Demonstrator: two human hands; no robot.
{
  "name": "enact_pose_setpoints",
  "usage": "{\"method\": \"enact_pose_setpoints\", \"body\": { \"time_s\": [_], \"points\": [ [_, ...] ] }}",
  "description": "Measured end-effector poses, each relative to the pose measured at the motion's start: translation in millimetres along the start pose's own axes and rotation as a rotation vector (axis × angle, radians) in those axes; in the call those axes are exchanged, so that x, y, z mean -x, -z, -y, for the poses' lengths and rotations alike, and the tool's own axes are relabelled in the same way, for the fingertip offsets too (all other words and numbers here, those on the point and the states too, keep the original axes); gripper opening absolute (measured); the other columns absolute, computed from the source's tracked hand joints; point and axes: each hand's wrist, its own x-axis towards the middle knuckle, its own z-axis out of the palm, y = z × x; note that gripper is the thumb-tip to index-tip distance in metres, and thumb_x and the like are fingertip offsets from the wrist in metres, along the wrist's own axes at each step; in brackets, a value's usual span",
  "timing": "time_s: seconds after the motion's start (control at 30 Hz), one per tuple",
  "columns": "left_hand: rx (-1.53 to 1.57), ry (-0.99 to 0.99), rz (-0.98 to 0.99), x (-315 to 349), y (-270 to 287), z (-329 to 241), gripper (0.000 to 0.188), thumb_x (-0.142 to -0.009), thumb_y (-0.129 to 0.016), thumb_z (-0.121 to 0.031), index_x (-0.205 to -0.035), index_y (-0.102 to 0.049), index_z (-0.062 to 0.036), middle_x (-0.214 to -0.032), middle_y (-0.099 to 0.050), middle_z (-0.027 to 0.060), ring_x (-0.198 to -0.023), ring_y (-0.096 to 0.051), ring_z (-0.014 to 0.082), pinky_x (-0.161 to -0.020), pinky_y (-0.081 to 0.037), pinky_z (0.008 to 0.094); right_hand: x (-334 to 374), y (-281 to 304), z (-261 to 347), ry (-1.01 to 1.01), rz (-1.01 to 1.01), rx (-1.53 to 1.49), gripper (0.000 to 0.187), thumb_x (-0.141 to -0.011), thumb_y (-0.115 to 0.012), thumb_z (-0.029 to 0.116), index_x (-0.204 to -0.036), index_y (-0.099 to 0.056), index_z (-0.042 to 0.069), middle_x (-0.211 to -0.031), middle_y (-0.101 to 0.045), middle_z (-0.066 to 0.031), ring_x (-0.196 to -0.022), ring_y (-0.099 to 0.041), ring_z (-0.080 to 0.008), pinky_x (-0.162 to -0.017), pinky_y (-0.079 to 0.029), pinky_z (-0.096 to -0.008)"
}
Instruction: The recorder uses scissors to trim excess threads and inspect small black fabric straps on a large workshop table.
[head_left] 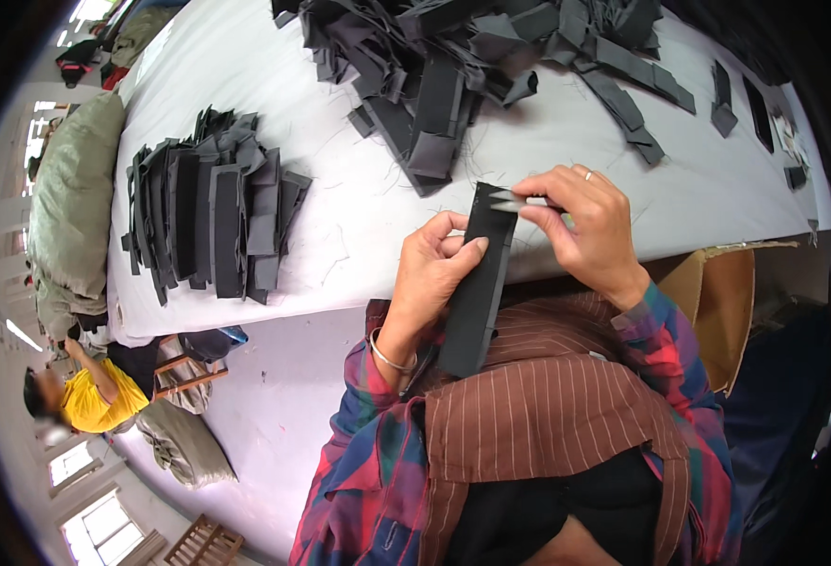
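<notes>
Centrally in the head view, the left hand [434, 264] pinches a black fabric strip [480, 307], its thumb pressed on the upper face and its other fingers bent at the strip's left edge and partly hidden. From that grip the strip runs slantwise, one end beyond the left thumb, the other down toward the person, before the brown striped apron [538, 424]. Just to the right of the left hand, the right hand [581, 215] closes thumb and fingers on a small pointed metal tool [505, 202]. Its two tips point leftward from the right hand, slightly parted, over the strip's far end; whether they touch the cloth cannot be told.

Well to the left of the left hand, a row of dark folded strips [213, 212] lies packed side by side on the white-covered table [340, 274]. Beyond both hands spreads a loose heap of similar dark pieces [425, 85], with thread ends scattered on the cover near it. Farther right of the right hand lies a flat black object [758, 115], and below that hand, past the table edge, stands a brown cardboard box [717, 297].
</notes>
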Motion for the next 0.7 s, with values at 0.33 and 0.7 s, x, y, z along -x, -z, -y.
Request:
{"method": "enact_pose_setpoints", "body": {
  "time_s": [0.33, 0.7],
  "points": [
    [0.12, 0.05, 0.044, 6.6, 9.0, -15.8, 0.037, -0.086, -0.061, -0.001, -0.121, -0.05, -0.0043, -0.076, -0.069, 0.0089, -0.058, -0.063, 0.0098, -0.05, -0.049, 0.0204, -12.3, -11.2, -4.9, 0.134, 0.011, 0.05, 0.016, -0.074, -0.07, 0.012, -0.09, -0.067, 0.01, -0.071, -0.056, -0.0037, -0.065, -0.052, -0.0231, -0.06, -0.04, -0.0339],
    [0.023, 0.09, 0.079, 41.8, 28.3, -15.9, 0.031, -0.085, -0.061, -0.005, -0.115, -0.054, -0.003, -0.068, -0.065, 0.0008, -0.052, -0.056, 0.0034, -0.047, -0.042, 0.0175, -12.4, -22.8, 0.4, 0.13, 0.356, -0.197, 0.033, -0.074, -0.067, 0.005, -0.103, -0.073, 0.02, -0.063, -0.042, -0.0061, -0.058, -0.047, -0.0246, -0.054, -0.037, -0.0355]
  ]
}}
